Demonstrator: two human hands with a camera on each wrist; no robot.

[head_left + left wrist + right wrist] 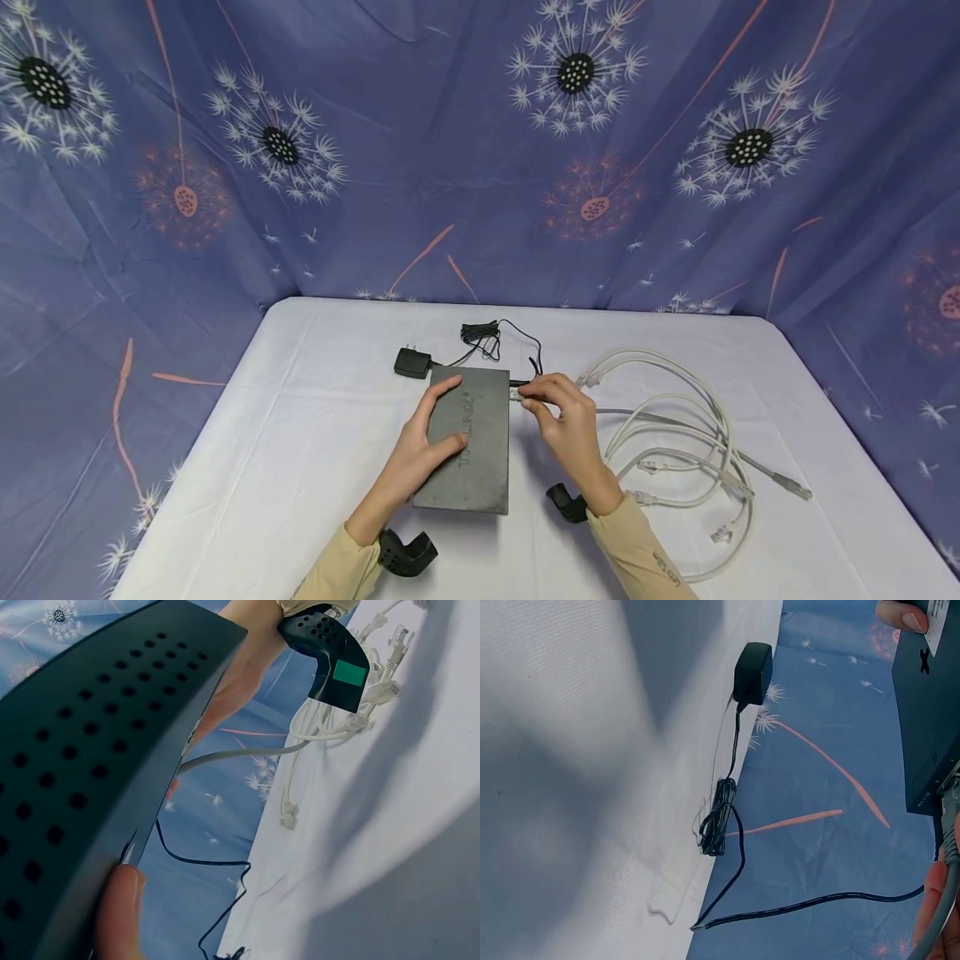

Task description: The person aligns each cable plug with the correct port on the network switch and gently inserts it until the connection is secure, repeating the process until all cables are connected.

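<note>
A dark grey TP-Link network switch [480, 467] is held above the table, its lettered face toward the head camera. My left hand [420, 446] grips it from the left, thumb across the face. At its right side, my right hand [566, 417] pinches the plug of a grey network cable [939, 930], with the plug's end right at the ports. The thin black cord [817, 901] of the power adapter [412, 363] runs to the same side of the switch. In the left wrist view, the vented side [90, 750] of the switch fills the left.
Several pale network cables [723, 433] lie looped on the right of the white table [300, 433]. The adapter's bundled cord [480, 333] lies at the back. A blue dandelion-print cloth [420, 125] hangs behind. Black wrist mounts [408, 554] sit on both wrists.
</note>
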